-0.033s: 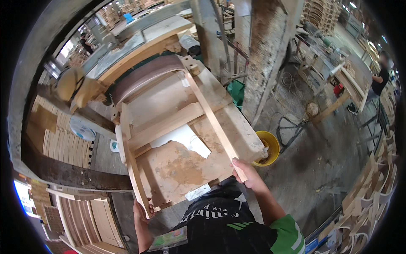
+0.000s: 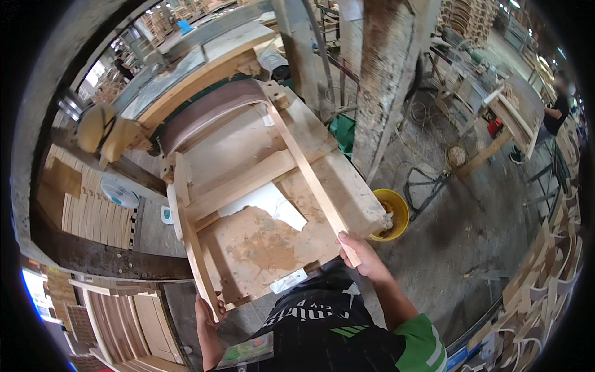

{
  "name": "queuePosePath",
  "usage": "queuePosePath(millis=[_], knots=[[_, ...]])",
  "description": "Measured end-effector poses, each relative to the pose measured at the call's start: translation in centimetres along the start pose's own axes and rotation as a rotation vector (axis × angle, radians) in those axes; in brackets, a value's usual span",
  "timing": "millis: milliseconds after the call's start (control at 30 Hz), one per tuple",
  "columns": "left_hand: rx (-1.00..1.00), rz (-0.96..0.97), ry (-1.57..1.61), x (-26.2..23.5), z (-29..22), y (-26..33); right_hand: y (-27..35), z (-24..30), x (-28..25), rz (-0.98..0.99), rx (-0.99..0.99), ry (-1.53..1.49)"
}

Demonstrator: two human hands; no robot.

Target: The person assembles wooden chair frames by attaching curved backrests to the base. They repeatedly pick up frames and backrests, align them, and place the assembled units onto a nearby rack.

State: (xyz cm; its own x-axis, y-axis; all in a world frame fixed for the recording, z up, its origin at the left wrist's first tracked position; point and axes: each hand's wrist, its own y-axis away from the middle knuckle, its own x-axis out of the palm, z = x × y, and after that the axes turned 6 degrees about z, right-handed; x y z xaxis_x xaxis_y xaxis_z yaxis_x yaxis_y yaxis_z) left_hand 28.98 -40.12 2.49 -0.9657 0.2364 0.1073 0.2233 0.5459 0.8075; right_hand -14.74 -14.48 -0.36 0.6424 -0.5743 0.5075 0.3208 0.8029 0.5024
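While both rails run out toward us, we log the wooden frame [image 2: 243,186] over the benchtop [image 2: 347,195], just left of the view's middle; clock is centred on the frame. Bare pale tan wood, squared members, no paint. We see a long left rail [image 2: 197,260], a long right rail [image 2: 310,173], and one broad, flat crossbar joining them partway along. Rails spread apart slightly toward us, near ends unjoined and overhanging the bench edge. Crossbar is smooth, light, with a shaded near face.

Left hand [image 2: 205,311], at 7 o'clock: narrow grip round the left rail's near end, fingertips showing on the inner side. Right hand [image 2: 362,253], at 4 o'clock: closed on the right rail's near end, thumb on top.

At 11 o'clock we mark a curved reddish-brown band [image 2: 214,110] at the far ends; can't tell if it's fixed to the rails. Between the rails, nearer us than the crossbar, a torn-edged white sheet [image 2: 273,206] lies on the dusty benchtop. Green bag [image 2: 343,132] at 2 o'clock; yellow bucket [image 2: 403,214] between 3 and 4.
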Motion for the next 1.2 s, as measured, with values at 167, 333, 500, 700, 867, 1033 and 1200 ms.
queuePosePath(millis=[167,333,500,700,867,1033,1200], knots=[[0.017,0.009,-0.016,-0.6,1.1,1.0,2.1,-0.3,0.3,-0.011,0.017,-0.010],[-0.003,0.051,-0.009,-1.0,1.9,2.8,3.6,-1.0,0.1,0.013,0.035,-0.017],[0.026,0.074,0.053,-1.5,3.6,4.0,5.0,-1.8,-0.9,-0.009,0.090,0.024],[0.066,0.085,0.029,-1.6,6.7,4.8,7.3,-3.4,-3.1,0.004,0.131,0.102],[-0.053,0.041,-0.106,-2.2,11.6,6.1,9.9,-5.1,-5.6,0.040,0.204,0.180],[-0.230,0.188,-1.027,-5.1,10.0,5.1,10.9,-7.8,-9.5,-0.047,0.294,0.319],[0.302,-0.221,-1.145,-3.3,3.3,-0.6,7.5,-8.0,-8.2,-0.239,0.271,0.833]])
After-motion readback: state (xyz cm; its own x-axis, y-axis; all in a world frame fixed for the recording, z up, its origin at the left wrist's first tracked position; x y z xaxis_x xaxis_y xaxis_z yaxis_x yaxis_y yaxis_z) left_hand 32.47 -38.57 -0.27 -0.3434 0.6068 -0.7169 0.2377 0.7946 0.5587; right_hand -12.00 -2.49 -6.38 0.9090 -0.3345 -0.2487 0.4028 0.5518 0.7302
